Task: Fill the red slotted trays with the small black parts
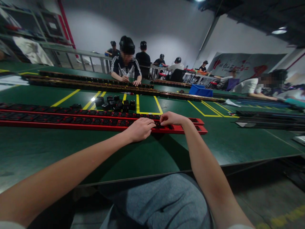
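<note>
A long red tray (202, 129) with two rows of black square parts (97, 121) lies across the table in front of me. My left hand (141, 128) rests over the near row, fingers bent and close together, their tips at a dark part in the tray; whatever lies under them is hidden. Just to its right, my right hand (172, 118) reaches down from above with thumb and index finger pinched at a small black part (157, 125) in the same row. A heap of loose black parts (116, 103) sits behind the tray.
The green table (154, 156) carries yellow tape outlines (149, 113). Further back stand long dark trays (95, 83) and a blue bin (200, 90). A co-worker (127, 63) works across the table, another person (254, 85) leans in at right. Dark rails (269, 122) lie at right.
</note>
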{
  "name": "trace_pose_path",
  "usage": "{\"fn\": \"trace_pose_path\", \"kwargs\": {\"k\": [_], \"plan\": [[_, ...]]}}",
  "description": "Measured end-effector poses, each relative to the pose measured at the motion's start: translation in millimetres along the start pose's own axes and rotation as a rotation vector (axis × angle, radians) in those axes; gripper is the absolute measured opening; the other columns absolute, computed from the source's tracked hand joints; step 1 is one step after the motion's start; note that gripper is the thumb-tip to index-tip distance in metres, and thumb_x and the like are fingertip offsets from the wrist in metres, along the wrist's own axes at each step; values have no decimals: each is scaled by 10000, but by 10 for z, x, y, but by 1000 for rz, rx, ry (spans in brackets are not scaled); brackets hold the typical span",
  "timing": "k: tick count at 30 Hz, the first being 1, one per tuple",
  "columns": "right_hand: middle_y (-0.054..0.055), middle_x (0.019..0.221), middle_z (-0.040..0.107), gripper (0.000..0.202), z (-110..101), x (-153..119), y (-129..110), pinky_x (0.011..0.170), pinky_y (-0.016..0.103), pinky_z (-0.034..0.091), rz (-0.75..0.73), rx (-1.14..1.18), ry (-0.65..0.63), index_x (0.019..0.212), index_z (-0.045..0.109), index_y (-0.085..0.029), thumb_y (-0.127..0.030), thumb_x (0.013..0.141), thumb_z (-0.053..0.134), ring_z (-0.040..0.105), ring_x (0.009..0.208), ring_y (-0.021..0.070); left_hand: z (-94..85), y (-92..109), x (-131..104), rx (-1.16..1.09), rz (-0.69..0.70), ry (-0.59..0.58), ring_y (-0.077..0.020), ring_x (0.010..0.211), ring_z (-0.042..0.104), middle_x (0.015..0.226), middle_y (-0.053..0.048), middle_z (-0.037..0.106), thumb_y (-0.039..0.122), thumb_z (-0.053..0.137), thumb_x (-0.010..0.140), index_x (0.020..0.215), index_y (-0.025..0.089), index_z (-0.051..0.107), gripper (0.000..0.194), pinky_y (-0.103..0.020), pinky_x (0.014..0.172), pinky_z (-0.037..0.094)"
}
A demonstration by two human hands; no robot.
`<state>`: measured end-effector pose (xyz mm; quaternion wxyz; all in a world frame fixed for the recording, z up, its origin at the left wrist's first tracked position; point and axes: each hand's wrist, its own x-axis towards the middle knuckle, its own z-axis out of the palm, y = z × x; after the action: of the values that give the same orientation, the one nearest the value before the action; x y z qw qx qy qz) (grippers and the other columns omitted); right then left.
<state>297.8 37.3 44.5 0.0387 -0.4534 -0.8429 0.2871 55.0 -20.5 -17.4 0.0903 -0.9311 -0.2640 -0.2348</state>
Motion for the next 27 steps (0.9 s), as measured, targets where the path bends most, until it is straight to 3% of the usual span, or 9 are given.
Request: {"fn": "trace_pose_path", "kwargs": {"k": [18,27], "plan": [[12,734,676,137,11,-5,-48,659,264,431,7,22,3,792,698,-160,-275,718,698,579,671,139,30,-50,10,30,44,7,-232,1124,620,1241,-104,670,194,495,957,1205,151,659,300,-379,985,486],[19,778,696,114,10,-2,-36,672,262,439,16,2,10,806,706,-162,-244,729,685,591,689,140,3,3,7,87,-24,19,-250,1139,612,1232,-100,666,248,493,963,1169,171,650,270,-402,993,451]]}}
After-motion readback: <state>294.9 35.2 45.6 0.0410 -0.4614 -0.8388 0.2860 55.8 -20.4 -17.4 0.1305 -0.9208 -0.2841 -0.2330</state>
